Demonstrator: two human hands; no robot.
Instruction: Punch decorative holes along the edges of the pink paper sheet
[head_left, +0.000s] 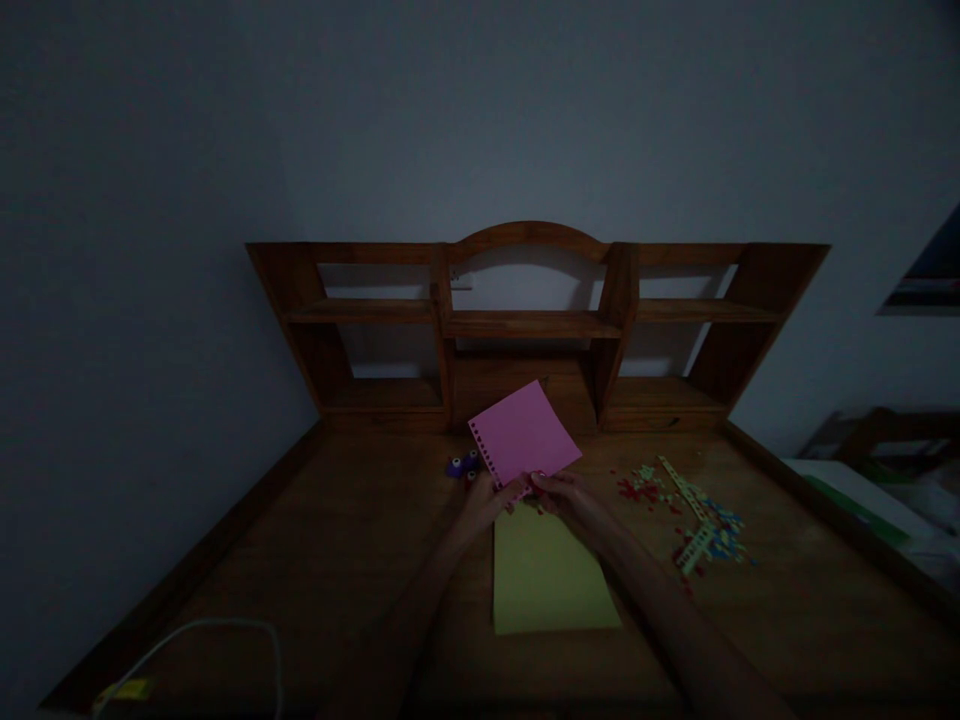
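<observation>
A pink sheet of paper [529,430] with a row of holes along one edge is held tilted above the desk. My left hand [484,507] is closed on the lower corner of this sheet, at the end of the hole row. Fingers pinched, my right hand [571,500] meets the left at the same corner, with a small red piece [538,480] at its fingertips; its exact shape is too dark to tell. Below both hands a yellow sheet [551,585] lies flat on the desk. Purple and red round items with eye-like spots [463,464] sit left of the pink sheet.
Loose red, blue and pale yellow plastic bits [724,535] are scattered at the right, with pale perforated strips [695,548] among them. A wooden shelf unit [532,325] stands along the back of the desk [337,560]. A white cable [225,622] curves at the front left.
</observation>
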